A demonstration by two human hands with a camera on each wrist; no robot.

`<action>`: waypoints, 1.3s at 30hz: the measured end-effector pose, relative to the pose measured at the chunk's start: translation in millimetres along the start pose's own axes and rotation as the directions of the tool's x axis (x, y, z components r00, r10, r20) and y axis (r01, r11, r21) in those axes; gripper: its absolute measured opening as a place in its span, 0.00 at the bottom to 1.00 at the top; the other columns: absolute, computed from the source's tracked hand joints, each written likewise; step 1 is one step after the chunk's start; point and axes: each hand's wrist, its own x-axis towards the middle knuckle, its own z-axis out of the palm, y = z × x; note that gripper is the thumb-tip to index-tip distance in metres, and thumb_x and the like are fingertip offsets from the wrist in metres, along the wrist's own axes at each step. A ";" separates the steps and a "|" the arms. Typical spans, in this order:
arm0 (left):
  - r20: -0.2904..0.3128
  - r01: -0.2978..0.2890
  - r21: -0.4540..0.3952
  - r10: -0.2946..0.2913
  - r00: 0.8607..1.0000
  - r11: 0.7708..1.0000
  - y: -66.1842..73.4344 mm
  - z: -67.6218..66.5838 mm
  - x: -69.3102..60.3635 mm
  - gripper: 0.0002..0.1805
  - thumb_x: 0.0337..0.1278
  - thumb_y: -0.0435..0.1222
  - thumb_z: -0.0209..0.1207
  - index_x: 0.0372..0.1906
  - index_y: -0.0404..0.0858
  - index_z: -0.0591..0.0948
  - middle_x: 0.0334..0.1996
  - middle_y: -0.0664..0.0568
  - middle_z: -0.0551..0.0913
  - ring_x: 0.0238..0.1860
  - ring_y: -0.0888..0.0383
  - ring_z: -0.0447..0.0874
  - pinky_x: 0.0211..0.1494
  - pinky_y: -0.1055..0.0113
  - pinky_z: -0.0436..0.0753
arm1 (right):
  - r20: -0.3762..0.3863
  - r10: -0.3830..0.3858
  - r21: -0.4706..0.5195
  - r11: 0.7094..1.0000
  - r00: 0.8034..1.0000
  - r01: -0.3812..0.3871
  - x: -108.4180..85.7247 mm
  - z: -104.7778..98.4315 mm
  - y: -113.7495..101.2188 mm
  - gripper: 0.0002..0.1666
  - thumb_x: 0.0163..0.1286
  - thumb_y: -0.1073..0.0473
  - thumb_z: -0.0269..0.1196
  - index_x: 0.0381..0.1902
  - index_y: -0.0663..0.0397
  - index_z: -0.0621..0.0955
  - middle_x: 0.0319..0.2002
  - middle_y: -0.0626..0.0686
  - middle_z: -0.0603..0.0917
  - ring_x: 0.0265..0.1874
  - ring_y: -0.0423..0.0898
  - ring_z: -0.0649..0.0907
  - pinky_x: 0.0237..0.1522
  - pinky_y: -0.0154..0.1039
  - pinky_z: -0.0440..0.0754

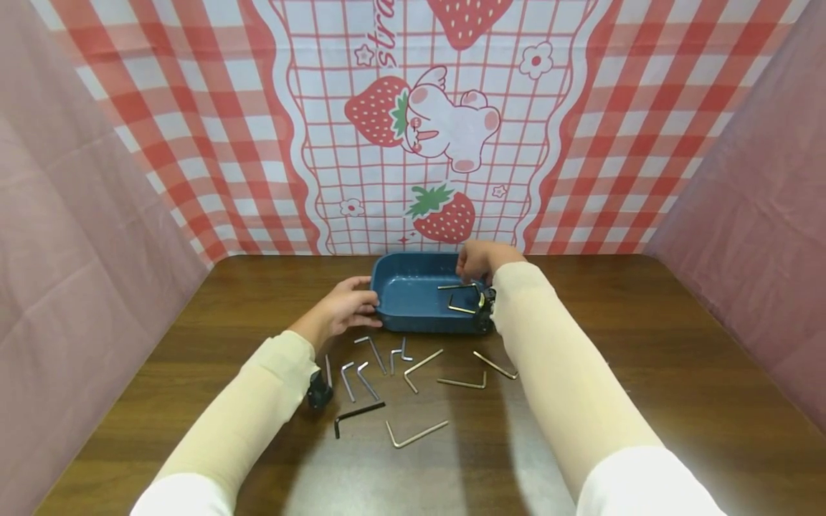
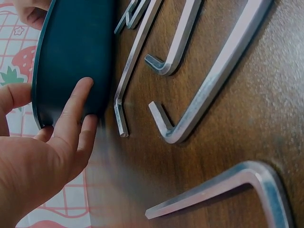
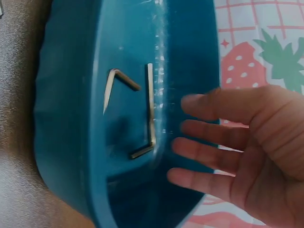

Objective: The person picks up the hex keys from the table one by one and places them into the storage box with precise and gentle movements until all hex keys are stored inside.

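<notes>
A blue tray [image 1: 413,324] stands at the back of the table. Two brass-coloured hex keys lie in its right part, one long [image 3: 150,104] and one bent [image 3: 110,88] in the right wrist view. My left hand [image 1: 348,307] touches the tray's left end, its fingers spread along the outer wall [image 2: 71,57] in the left wrist view. Over the right end is my right hand [image 1: 480,259], fingers extended and holding nothing in the right wrist view [image 3: 237,137].
In front of the tray lie several silver hex keys [image 1: 372,355], a black one [image 1: 359,412] and several brass-coloured ones [image 1: 422,434]. A checked cloth with strawberries [image 1: 445,215] hangs right behind the tray; pink cloths [image 1: 84,215] hang on both sides.
</notes>
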 end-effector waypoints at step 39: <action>0.006 -0.005 -0.003 0.005 1.000 1.000 0.0 2.7 -4.1 0.37 0.55 0.21 0.50 0.73 0.32 0.58 0.34 0.42 0.73 0.30 0.55 0.76 0.47 0.47 0.83 | -0.219 -0.511 -0.161 0.859 0.832 0.485 -60.9 37.1 25.3 0.10 0.56 0.63 0.70 0.37 0.56 0.84 0.32 0.49 0.84 0.31 0.44 0.81 0.36 0.40 0.81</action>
